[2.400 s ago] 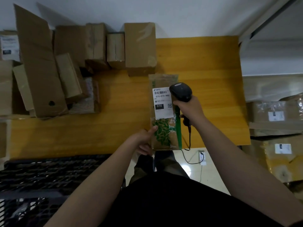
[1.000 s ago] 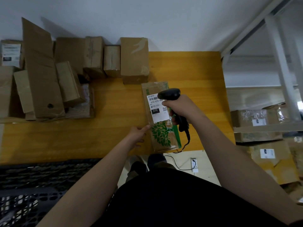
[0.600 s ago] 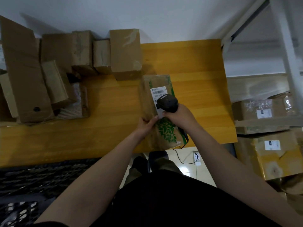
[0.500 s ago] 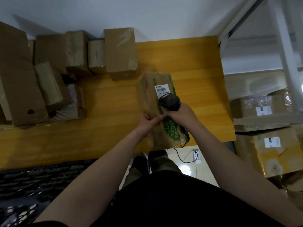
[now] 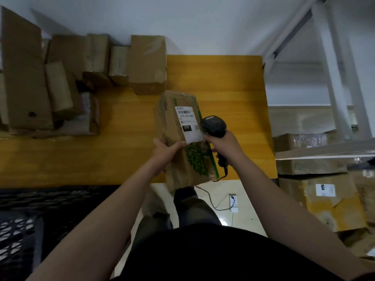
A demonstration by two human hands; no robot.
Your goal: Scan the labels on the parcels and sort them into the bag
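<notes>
Parcel point(image 5: 172, 122) at near edge of table point(image 5: 223, 78), tipped up with label point(image 5: 188, 124) facing up so it reads; left hand point(image 5: 165, 152) grips its left side to steady it, right hand point(image 5: 223, 145) wrapped round scanner point(image 5: 214, 125) handle just right of label, likely mid-scan

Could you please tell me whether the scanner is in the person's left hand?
No, the right hand grips the scanner, while the left hand holds the parcel.
</notes>
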